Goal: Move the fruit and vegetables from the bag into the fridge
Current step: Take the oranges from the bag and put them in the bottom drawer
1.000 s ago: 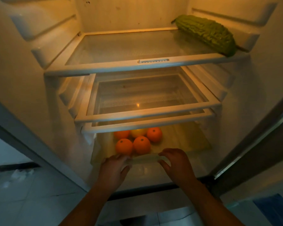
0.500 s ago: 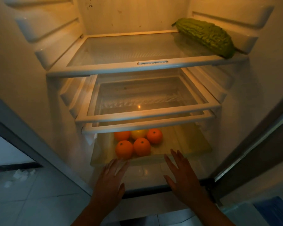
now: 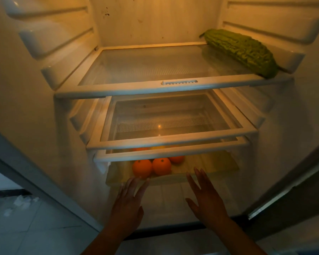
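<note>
The fridge stands open before me. Several oranges (image 3: 151, 167) and a yellow fruit (image 3: 157, 147) lie in the clear bottom drawer (image 3: 175, 178), partly hidden under the lowest shelf. A bumpy green bitter gourd (image 3: 241, 51) rests on the right side of the top glass shelf (image 3: 155, 87). My left hand (image 3: 130, 201) and my right hand (image 3: 205, 197) are both flat with fingers spread against the drawer's front, holding nothing. The bag is out of sight.
Two more glass shelves (image 3: 173, 140) sit close together between the top shelf and the drawer. The fridge door edge (image 3: 284, 196) runs along the right. A tiled floor (image 3: 26, 218) with bits of white debris shows at the lower left.
My hands let go of the drawer's front rim and opened flat. The drawer slid further in under the shelf, and my view dropped closer to the fridge.
</note>
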The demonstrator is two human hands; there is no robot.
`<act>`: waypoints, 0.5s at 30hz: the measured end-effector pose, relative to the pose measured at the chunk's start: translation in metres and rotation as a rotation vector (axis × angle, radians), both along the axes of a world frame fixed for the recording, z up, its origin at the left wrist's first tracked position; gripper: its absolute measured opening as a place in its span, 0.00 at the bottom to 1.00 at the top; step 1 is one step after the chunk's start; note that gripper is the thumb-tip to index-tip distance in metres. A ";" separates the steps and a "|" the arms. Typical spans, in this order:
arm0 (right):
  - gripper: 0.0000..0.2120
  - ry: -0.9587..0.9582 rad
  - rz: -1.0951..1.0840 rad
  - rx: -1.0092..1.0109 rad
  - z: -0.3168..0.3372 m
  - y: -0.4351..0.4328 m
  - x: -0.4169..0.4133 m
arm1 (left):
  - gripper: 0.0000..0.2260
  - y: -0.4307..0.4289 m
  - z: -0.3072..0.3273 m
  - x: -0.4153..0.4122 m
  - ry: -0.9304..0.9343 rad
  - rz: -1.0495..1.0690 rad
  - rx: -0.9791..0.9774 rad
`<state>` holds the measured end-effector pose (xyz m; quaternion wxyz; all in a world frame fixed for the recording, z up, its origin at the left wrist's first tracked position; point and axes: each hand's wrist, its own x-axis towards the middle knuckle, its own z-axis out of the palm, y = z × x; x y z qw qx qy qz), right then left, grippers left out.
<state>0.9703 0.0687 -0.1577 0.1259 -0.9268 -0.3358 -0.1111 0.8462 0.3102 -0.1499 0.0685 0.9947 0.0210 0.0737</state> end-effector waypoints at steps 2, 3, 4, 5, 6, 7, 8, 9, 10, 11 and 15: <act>0.44 -0.001 -0.002 0.002 0.000 0.003 0.004 | 0.50 0.004 -0.002 0.005 -0.015 0.001 -0.004; 0.43 0.000 0.002 0.005 -0.001 0.005 0.006 | 0.50 0.006 -0.004 0.007 -0.021 0.003 -0.010; 0.44 -0.001 0.005 0.010 -0.001 0.006 0.007 | 0.50 0.007 -0.004 0.009 -0.021 0.003 -0.019; 0.44 0.002 0.004 0.014 -0.001 0.006 0.008 | 0.51 0.007 -0.004 0.010 -0.020 0.002 -0.034; 0.45 0.004 0.002 0.013 -0.001 0.007 0.008 | 0.52 0.006 -0.003 0.011 -0.019 0.002 -0.052; 0.46 0.009 0.000 0.007 0.000 0.008 0.008 | 0.53 0.005 -0.003 0.012 -0.019 0.003 -0.069; 0.47 0.011 -0.001 0.000 0.001 0.008 0.008 | 0.53 0.004 -0.002 0.012 -0.019 0.004 -0.078; 0.47 0.013 -0.003 -0.005 0.002 0.009 0.007 | 0.54 0.004 -0.002 0.013 -0.019 0.004 -0.081; 0.47 0.011 -0.002 -0.005 0.003 0.009 0.007 | 0.54 0.003 -0.002 0.013 -0.020 0.003 -0.080; 0.47 0.009 0.002 -0.001 0.003 0.009 0.007 | 0.54 0.003 -0.003 0.012 -0.021 0.003 -0.079; 0.44 0.006 -0.003 0.003 0.007 0.007 0.006 | 0.52 0.004 0.003 0.010 0.004 0.003 -0.032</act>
